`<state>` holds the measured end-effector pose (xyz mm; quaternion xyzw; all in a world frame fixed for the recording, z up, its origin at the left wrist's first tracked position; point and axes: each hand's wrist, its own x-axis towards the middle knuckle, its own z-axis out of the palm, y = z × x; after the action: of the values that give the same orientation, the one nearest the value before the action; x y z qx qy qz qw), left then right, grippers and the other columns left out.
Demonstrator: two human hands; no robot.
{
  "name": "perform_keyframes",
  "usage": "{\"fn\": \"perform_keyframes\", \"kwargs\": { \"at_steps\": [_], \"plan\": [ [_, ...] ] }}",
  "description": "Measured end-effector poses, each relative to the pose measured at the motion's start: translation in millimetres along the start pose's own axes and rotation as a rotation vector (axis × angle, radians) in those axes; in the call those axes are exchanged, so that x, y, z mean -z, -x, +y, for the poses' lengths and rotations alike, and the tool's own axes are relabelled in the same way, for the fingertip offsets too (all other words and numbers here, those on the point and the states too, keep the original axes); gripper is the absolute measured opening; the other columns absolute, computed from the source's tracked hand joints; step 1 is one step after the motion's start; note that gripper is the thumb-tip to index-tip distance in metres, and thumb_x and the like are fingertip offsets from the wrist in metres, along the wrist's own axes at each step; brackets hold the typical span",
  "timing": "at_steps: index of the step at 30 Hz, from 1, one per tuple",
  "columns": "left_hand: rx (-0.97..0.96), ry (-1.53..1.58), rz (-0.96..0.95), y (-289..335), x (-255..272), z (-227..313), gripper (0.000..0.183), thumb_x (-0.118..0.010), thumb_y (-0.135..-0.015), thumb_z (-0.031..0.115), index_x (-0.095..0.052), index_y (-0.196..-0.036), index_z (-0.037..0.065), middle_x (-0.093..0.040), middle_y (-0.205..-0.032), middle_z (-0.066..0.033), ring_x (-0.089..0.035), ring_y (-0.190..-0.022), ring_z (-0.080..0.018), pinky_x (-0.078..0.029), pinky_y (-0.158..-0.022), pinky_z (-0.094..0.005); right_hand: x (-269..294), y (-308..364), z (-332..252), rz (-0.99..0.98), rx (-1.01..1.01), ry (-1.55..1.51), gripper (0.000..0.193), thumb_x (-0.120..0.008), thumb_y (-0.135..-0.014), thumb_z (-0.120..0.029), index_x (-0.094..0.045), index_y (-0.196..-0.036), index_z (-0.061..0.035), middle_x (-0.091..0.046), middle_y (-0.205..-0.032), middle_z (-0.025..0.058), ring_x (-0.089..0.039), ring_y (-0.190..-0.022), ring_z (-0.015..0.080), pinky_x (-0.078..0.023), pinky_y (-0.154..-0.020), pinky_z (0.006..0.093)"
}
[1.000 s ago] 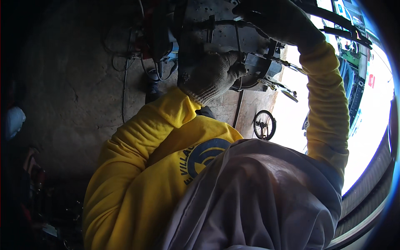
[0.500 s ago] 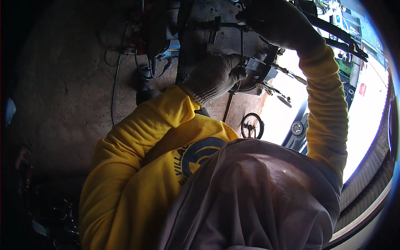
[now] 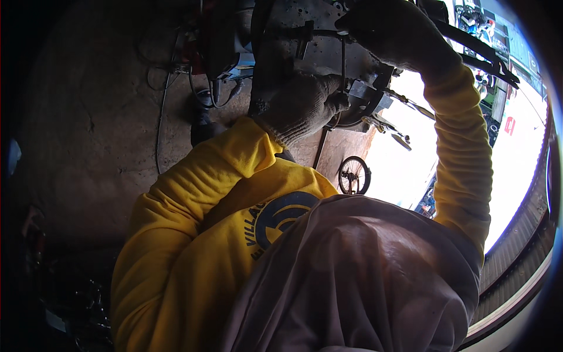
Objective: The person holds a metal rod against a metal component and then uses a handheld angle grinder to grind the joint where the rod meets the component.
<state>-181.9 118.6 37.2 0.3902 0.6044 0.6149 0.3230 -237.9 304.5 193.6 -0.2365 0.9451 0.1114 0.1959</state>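
Observation:
My left hand [image 3: 302,104], in a knitted work glove, is closed around the lower part of a thin dark rod [image 3: 343,64]. The rod stands in front of a dark metal assembly [image 3: 319,50] with holes in its face. Higher up and to the right, my right hand [image 3: 393,35], gloved too, has its fingers curled near the rod's upper end. What it grips is lost in shadow. A short dark bar [image 3: 304,40] crosses the metal face left of the right hand. A rounded metal part [image 3: 363,97] sits just right of the left hand.
A blue and white object [image 3: 240,66] with cables is left of the assembly, and a cord [image 3: 161,129] runs over the brown surface. A spoked wheel [image 3: 354,175] lies beyond my chest. Long dark bars [image 3: 475,50] and levers [image 3: 404,102] jut out rightward before the bright outdoors.
My right hand has shifted slightly right, while the left keeps its place on the rod. Outside, a vehicle has passed mostly out of sight behind my right sleeve.

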Motion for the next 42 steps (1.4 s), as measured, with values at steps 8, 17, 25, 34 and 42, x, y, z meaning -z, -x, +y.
{"fn": "perform_keyframes", "kwargs": {
  "at_steps": [8, 17, 25, 34, 42],
  "plan": [
    [0.007, -0.003, -0.016, -1, -1, -1, 0.035, -0.077, -0.086, 0.027, -0.07, -0.114, 0.007, -0.073, -0.09, -0.0177, -0.072, -0.08, -0.0337, -0.058, -0.072, -0.0432, 0, 5, -2, 0.075, 0.034, 0.025, 0.012, -0.064, -0.089, -0.017, -0.075, -0.09, -0.0135, -0.072, -0.087, 0.0038, -0.07, -0.08, 0.0245, -0.059, -0.072, 0.0362],
    [-0.069, 0.013, 0.05, 1, -5, -3, 0.024, -0.073, -0.093, 0.026, -0.07, -0.109, 0.009, -0.072, -0.085, -0.0154, -0.07, -0.069, -0.0303, -0.054, -0.063, -0.0396, 35, 3, -5, -0.209, -0.183, 0.157, 0.016, -0.061, -0.091, -0.017, -0.076, -0.097, -0.0142, -0.074, -0.097, 0.0053, -0.071, -0.095, 0.0234, -0.059, -0.084, 0.0364],
    [-0.04, 0.016, 0.021, 2, 0, 1, 0.027, -0.071, -0.094, 0.026, -0.069, -0.113, 0.008, -0.071, -0.087, -0.0178, -0.07, -0.072, -0.0341, -0.054, -0.063, -0.0418, 19, -5, -8, -0.33, -0.111, 0.097, 0.022, -0.058, -0.093, -0.017, -0.077, -0.106, -0.0176, -0.075, -0.103, 0.005, -0.071, -0.099, 0.0246, -0.058, -0.088, 0.0373],
    [-0.03, -0.014, 0.022, 1, -2, -3, 0.04, -0.079, -0.083, 0.028, -0.07, -0.116, 0.007, -0.073, -0.095, -0.0171, -0.072, -0.084, -0.0337, -0.059, -0.075, -0.0414, 10, -6, -10, -0.313, -0.113, 0.149, 0.027, -0.058, -0.093, -0.015, -0.077, -0.11, -0.025, -0.075, -0.105, 0.0004, -0.07, -0.103, 0.0212, -0.057, -0.09, 0.0355],
    [-0.044, -0.003, 0.038, 2, 0, -1, 0.027, -0.07, -0.094, 0.025, -0.069, -0.114, 0.009, -0.072, -0.088, -0.0178, -0.07, -0.073, -0.0328, -0.055, -0.066, -0.041, 11, -2, -7, -0.161, -0.032, 0.094, 0.02, -0.06, -0.094, -0.019, -0.077, -0.104, -0.019, -0.075, -0.098, 0.0025, -0.072, -0.095, 0.0232, -0.058, -0.085, 0.0365]
  ]
}}
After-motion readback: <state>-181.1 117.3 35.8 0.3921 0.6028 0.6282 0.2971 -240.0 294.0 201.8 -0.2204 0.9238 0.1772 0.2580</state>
